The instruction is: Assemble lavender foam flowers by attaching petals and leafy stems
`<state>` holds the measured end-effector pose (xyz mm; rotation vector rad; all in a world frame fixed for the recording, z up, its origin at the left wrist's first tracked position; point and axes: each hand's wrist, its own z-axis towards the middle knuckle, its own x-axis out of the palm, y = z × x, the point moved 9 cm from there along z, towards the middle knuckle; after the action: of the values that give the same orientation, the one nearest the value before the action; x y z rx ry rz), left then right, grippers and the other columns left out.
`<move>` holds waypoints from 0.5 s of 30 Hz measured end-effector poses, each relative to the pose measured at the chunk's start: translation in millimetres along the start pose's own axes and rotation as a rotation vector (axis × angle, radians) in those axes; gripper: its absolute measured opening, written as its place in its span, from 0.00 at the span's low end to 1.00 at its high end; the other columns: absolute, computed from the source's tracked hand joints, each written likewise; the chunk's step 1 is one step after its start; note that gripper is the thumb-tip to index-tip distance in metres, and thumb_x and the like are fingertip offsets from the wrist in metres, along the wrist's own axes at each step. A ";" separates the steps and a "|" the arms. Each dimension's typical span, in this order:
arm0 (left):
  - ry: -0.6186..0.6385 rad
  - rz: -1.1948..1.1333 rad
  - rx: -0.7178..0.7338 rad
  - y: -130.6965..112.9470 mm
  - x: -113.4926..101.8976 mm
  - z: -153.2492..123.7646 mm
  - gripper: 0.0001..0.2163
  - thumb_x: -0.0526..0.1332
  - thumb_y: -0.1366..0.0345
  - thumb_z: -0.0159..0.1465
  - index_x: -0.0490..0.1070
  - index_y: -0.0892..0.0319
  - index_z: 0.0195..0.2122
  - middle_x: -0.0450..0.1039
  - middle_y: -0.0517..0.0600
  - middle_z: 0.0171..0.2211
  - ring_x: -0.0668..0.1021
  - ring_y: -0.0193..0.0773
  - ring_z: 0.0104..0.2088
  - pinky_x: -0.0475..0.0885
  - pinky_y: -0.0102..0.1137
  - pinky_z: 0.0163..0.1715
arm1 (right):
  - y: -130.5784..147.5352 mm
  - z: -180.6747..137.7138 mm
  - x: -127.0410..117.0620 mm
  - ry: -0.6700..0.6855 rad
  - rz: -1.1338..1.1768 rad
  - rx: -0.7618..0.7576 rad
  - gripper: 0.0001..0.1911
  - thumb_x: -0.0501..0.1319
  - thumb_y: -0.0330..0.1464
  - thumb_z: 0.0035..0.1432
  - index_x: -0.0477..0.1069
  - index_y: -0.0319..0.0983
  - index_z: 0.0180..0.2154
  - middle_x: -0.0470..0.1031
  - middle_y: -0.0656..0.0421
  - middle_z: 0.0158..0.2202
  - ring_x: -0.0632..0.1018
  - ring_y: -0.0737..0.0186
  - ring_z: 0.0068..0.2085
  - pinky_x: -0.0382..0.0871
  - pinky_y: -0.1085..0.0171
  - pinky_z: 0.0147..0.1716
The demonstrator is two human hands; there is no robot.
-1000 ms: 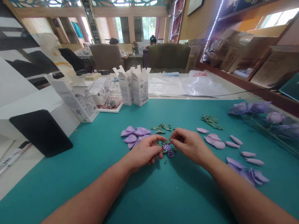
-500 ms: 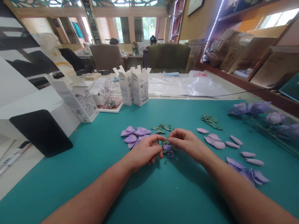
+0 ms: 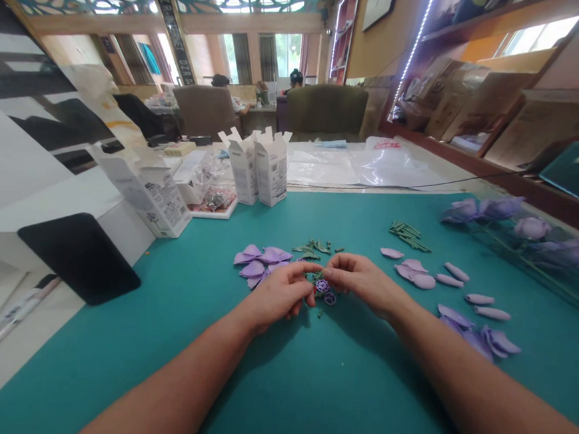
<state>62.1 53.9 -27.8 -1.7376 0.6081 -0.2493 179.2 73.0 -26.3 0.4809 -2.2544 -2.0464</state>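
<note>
My left hand (image 3: 281,293) and my right hand (image 3: 358,277) meet over the middle of the green mat, fingertips almost touching. The right thumb and fingers are pinched, and the left fingers are curled, with the forefinger reaching toward the right hand. What they grip is too small and too covered to name. Just below the fingertips lie purple spoked rings (image 3: 330,299) among small green pieces. Beyond the hands are green leaf-shaped pieces (image 3: 312,248). Purple petals (image 3: 251,271) lie beside my left hand, partly covered by it.
On the right lie green sticks (image 3: 407,236), pale petals (image 3: 415,275), bud-shaped pieces (image 3: 492,313), darker purple petals (image 3: 500,342) and assembled purple flowers (image 3: 533,228). White boxes (image 3: 271,168) stand at the back. A black tablet-like panel (image 3: 79,259) leans at left. Two people sit far off.
My right hand has shifted slightly left and down, its fingertips closer to my left forefinger. A small green piece behind it shows more now. My left hand stays in place.
</note>
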 end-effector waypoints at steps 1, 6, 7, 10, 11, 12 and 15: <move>-0.003 -0.001 -0.001 0.0 -0.4 -0.1 0.20 0.55 0.67 0.57 0.66 0.59 0.53 0.70 0.44 0.24 0.65 0.25 0.16 0.58 0.21 0.15 | 0.8 -0.1 -1.3 -0.002 -0.011 -0.003 0.15 0.65 0.43 0.46 0.66 0.38 0.24 0.65 0.65 0.19 0.65 0.70 0.22 0.58 0.67 0.22; 0.000 -0.018 0.006 0.6 -1.9 0.5 0.21 0.55 0.67 0.57 0.66 0.59 0.53 0.70 0.44 0.25 0.65 0.26 0.17 0.57 0.22 0.15 | 7.5 -0.8 -23.8 -0.095 -0.097 -0.020 0.15 0.61 0.44 0.49 0.67 0.38 0.26 0.68 0.63 0.22 0.66 0.70 0.23 0.60 0.67 0.25; 0.002 -0.022 0.006 0.7 -2.2 0.7 0.21 0.55 0.67 0.57 0.66 0.59 0.53 0.70 0.44 0.25 0.65 0.26 0.17 0.57 0.22 0.15 | 8.9 -0.9 -29.8 -0.118 -0.119 -0.023 0.15 0.61 0.44 0.50 0.67 0.38 0.26 0.68 0.63 0.22 0.66 0.69 0.23 0.60 0.67 0.25; -0.002 -0.032 0.001 0.3 -3.5 0.8 0.21 0.55 0.67 0.57 0.66 0.59 0.52 0.70 0.44 0.25 0.65 0.26 0.17 0.57 0.23 0.15 | 12.7 -1.1 -45.5 -0.167 -0.238 -0.038 0.13 0.59 0.43 0.50 0.68 0.38 0.27 0.69 0.62 0.23 0.67 0.68 0.24 0.61 0.66 0.25; -0.007 -0.035 0.000 -0.1 -4.2 0.8 0.21 0.55 0.68 0.57 0.66 0.59 0.52 0.70 0.43 0.24 0.65 0.26 0.17 0.57 0.23 0.15 | 13.7 -1.2 -49.1 -0.175 -0.302 -0.044 0.12 0.59 0.41 0.50 0.69 0.38 0.27 0.70 0.62 0.23 0.68 0.67 0.24 0.61 0.66 0.26; -0.013 -0.038 -0.002 -0.5 -4.8 0.6 0.21 0.55 0.68 0.56 0.66 0.59 0.52 0.70 0.43 0.24 0.65 0.26 0.17 0.57 0.23 0.16 | 14.4 -1.1 -51.3 -0.173 -0.379 -0.050 0.11 0.58 0.40 0.51 0.70 0.38 0.27 0.71 0.61 0.23 0.69 0.66 0.25 0.62 0.66 0.26; -0.022 -0.042 -0.005 -0.7 -5.9 0.6 0.21 0.56 0.68 0.56 0.66 0.59 0.52 0.69 0.43 0.24 0.64 0.25 0.16 0.58 0.23 0.16 | 13.4 -0.3 -48.4 -0.108 -0.632 -0.071 0.08 0.57 0.34 0.51 0.72 0.39 0.29 0.75 0.59 0.27 0.72 0.63 0.29 0.63 0.65 0.30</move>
<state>57.7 57.6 -26.3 -1.7570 0.5570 -0.2586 222.7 86.6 -5.2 1.2370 -2.2750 -2.4536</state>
